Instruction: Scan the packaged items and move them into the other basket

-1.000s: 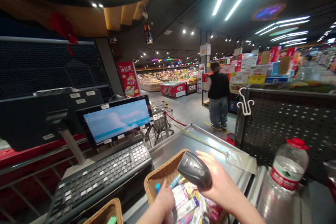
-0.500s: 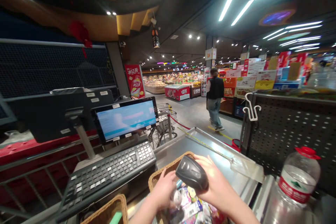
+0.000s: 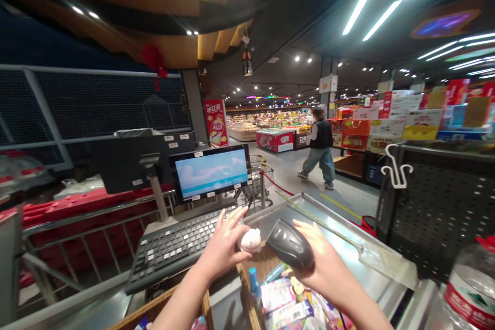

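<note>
Between the thumb and fingers of my left hand is a small white rounded figure-like item with faint markings; its exact kind is unclear. My right hand grips a black handheld barcode scanner, its head pointing left toward the white item, a short gap between them. Below both hands stands a wicker basket filled with colourful small packets, among them a blue-capped tube. Part of a second wicker basket shows under my left forearm, which hides much of it.
A keyboard and a lit monitor stand to the left. Beyond the baskets lies a metal counter. At right are a large clear bottle and a perforated black panel with a white hanger. A person walks in the aisle.
My left hand has come up out of the basket and moved left with the white item. The scanner stays in my right hand. The view has turned left; the person has stepped along.
</note>
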### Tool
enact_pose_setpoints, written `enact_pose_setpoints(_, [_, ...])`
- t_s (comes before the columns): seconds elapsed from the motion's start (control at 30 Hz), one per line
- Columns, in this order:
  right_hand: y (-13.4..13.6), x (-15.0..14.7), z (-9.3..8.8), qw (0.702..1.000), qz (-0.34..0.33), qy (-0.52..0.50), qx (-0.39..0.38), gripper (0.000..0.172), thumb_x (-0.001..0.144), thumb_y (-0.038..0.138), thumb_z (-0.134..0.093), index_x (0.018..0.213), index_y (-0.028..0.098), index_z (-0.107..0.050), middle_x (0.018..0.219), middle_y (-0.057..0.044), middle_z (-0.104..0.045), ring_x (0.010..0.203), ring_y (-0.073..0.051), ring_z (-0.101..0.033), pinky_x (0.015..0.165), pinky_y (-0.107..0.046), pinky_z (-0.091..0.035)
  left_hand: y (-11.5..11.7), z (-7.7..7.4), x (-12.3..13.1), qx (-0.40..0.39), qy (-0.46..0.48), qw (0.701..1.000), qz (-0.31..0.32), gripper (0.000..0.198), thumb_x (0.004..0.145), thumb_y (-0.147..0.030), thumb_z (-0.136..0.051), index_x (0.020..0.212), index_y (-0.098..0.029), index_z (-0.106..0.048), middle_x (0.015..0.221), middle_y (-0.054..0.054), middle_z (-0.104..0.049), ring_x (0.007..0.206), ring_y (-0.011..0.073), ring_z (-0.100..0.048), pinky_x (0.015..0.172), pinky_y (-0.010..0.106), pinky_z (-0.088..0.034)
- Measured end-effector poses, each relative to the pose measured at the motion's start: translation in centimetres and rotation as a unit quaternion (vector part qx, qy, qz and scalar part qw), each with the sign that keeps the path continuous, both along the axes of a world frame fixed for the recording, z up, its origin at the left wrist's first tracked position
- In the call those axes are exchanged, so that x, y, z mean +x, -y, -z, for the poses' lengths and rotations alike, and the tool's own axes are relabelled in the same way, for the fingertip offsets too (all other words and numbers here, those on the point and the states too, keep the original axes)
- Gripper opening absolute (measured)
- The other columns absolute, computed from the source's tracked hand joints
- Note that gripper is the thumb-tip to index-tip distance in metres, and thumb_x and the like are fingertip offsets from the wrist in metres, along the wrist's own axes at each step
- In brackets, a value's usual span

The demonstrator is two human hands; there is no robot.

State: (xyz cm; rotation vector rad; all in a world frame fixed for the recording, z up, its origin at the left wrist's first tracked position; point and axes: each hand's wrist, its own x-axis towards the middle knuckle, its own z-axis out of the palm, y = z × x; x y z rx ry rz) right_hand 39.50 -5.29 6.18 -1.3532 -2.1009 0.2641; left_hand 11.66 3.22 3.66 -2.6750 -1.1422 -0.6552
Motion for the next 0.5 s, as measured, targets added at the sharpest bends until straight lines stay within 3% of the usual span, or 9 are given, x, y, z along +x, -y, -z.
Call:
enact_pose_setpoints(0.3, [0.8, -3.2, -2.2, 0.997, -0.056, -0.012, 0.051, 0.056, 0.067, 0.017, -0.06, 0.122, 0.026, -0.067, 0.134, -0.01, -0.064, 0.138, -0.041, -0.045, 0.117, -0.07, -0.017, 1.9, -4.6, -4.9, 0.127, 0.028, 0.99, -0.058, 0.04, 0.08, -0.031, -0.069, 0.118, -0.023, -0.061, 0.157, 0.02, -0.036, 0.146, 0.0343, -0.033, 0.117, 0.067, -0.018])
enact_pose_setpoints(0.5, [1.9, -6.1, -3.9, 0.993, -0.094, -0.008, 0.065, 0.045, 0.071, 0.019, -0.062, 0.116, 0.026, -0.07, 0.129, -0.01, -0.066, 0.139, -0.038, -0.042, 0.119, -0.065, -0.02, 2.8, -5.6, -7.9, 0.152, 0.036, 0.983, -0.101, 0.04, 0.08, -0.027, -0.067, 0.12, -0.022, -0.061, 0.157, 0.019, -0.036, 0.146, 0.0333, -0.034, 0.119, 0.063, -0.017])
